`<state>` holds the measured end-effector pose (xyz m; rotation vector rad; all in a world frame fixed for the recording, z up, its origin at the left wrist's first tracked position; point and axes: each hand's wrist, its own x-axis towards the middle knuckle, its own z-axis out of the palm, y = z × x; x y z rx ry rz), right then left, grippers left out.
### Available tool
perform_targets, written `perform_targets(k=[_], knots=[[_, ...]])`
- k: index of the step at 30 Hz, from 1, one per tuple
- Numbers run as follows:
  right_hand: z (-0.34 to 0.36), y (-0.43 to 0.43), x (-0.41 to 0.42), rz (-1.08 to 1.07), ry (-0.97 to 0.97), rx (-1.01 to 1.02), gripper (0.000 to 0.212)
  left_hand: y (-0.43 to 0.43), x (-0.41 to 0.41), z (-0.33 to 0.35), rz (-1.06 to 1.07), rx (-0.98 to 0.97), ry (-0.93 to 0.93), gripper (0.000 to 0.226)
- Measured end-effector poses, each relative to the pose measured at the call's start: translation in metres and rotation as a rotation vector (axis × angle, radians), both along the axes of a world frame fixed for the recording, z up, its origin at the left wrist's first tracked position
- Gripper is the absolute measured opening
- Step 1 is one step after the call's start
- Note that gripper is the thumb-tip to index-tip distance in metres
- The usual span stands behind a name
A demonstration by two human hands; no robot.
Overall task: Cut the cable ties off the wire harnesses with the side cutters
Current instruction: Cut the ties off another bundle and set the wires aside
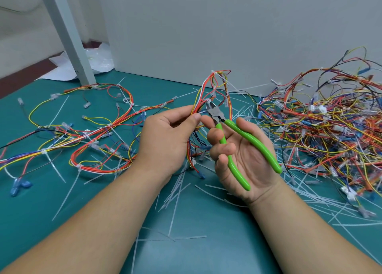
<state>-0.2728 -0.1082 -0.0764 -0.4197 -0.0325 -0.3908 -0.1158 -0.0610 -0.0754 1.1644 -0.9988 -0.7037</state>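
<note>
My left hand (pixel 167 137) pinches a wire harness (pixel 215 87) of red, yellow and white wires and holds it upright above the table. My right hand (pixel 244 156) grips the green-handled side cutters (pixel 237 141), handles spread apart across the palm. The cutter jaws (pixel 210 108) are at a white cable tie (pixel 208 102) on the held harness, just right of my left thumb. More white ties (pixel 214 73) sit higher up on the same harness.
A long harness (pixel 99 129) with ties lies spread on the green mat (pixel 62 222) at the left. A big tangled pile of harnesses (pixel 330 125) fills the right side. Cut white tie strips (pixel 177 187) are scattered about. A grey post (pixel 68 36) and a white wall stand behind.
</note>
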Motion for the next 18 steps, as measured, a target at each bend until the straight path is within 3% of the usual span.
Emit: perform_targets(k=[12, 18], knots=[[0.0019, 0.0069, 0.0027, -0.165, 0.170, -0.132, 0.056, 0.0034, -0.0011, 0.0028, 0.063, -0.012, -0.074, 0.017], [0.0016, 0.0051, 0.0021, -0.149, 0.135, -0.106, 0.051, 0.0035, -0.0009, 0.0026, 0.106, -0.001, -0.141, 0.015]])
